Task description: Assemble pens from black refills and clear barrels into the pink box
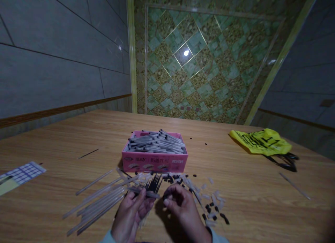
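My left hand (134, 210) is closed round a slim pen (145, 192), a clear barrel lying nearly level with its end toward the right. Just beside that end, my right hand (183, 206) pinches a small black plug (164, 197), partly hidden by the fingers. Beyond the left hand lies a bunch of thin black refills (155, 183). Loose clear barrels (99, 210) spread out to the left. Around the right hand are scattered black plugs (208, 208) and short clear caps (215, 200).
A pink box (155, 162) heaped with pens (157, 142) stands behind the hands. At the right are a yellow bag (261, 142), dark straps (285, 162) and a lone barrel (294, 185). A blue-and-white card (26, 174) and a thin black stick (88, 153) lie left.
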The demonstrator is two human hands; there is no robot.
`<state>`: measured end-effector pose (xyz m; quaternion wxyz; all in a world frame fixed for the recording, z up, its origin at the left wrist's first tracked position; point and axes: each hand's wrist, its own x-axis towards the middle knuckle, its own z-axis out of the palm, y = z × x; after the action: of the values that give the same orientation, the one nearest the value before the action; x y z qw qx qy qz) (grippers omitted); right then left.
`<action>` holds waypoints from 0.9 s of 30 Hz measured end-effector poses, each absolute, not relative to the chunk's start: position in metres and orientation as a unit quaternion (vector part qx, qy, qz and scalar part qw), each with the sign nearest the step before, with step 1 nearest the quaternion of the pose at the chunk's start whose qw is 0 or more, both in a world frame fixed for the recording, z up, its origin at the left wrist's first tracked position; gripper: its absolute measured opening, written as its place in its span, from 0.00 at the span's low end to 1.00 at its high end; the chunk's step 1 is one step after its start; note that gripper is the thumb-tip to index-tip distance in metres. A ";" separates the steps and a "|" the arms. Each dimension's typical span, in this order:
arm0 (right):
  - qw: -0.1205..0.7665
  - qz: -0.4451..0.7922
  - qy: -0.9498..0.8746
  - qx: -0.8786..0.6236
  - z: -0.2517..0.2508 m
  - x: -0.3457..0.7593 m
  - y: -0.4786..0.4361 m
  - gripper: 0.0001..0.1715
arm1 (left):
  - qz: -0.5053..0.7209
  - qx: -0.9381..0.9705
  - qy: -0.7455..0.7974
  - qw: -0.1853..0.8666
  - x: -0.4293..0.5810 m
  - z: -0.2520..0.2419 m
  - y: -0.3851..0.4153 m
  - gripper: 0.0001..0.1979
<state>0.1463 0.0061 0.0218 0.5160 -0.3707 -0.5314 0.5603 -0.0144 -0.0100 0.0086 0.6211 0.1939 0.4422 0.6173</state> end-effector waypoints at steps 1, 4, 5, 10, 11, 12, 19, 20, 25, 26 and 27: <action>0.515 0.553 -0.535 -0.377 0.022 0.146 0.006 0.12 | 0.617 0.195 0.444 0.620 -0.014 0.009 -0.010 0.16; 0.511 0.542 -0.543 -0.388 0.021 0.145 0.005 0.09 | 0.618 0.198 0.445 0.617 -0.014 0.012 -0.010 0.17; 0.508 0.544 -0.542 -0.389 0.020 0.144 0.005 0.09 | 0.618 0.199 0.446 0.616 -0.013 0.014 -0.010 0.17; 0.506 0.542 -0.541 -0.396 0.019 0.143 0.004 0.08 | 0.614 0.215 0.455 0.608 -0.011 0.019 -0.014 0.17; 0.506 0.538 -0.545 -0.398 0.020 0.143 0.004 0.08 | 0.615 0.218 0.457 0.605 -0.011 0.020 -0.015 0.18; 0.505 0.533 -0.548 -0.401 0.021 0.143 0.004 0.07 | 0.615 0.220 0.459 0.603 -0.010 0.020 -0.015 0.19; 0.503 0.503 -0.572 -0.409 0.022 0.143 0.001 0.04 | 0.620 0.250 0.464 0.581 -0.006 0.023 -0.016 0.20; 0.505 0.498 -0.574 -0.408 0.022 0.143 0.001 0.04 | 0.621 0.251 0.465 0.580 -0.006 0.024 -0.016 0.21; 0.495 0.473 -0.596 -0.420 0.019 0.145 0.002 0.04 | 0.632 0.249 0.468 0.565 -0.003 0.025 -0.017 0.22; 0.493 0.473 -0.593 -0.426 0.020 0.145 0.002 0.04 | 0.636 0.249 0.469 0.559 -0.003 0.025 -0.018 0.22; 0.493 0.479 -0.584 -0.432 0.020 0.144 0.002 0.03 | 0.638 0.249 0.470 0.557 -0.003 0.025 -0.018 0.23</action>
<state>0.1441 0.0022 0.0204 0.4931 -0.4315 -0.5843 0.4787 -0.0028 -0.0177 0.0247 0.5567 0.2492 0.4698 0.6382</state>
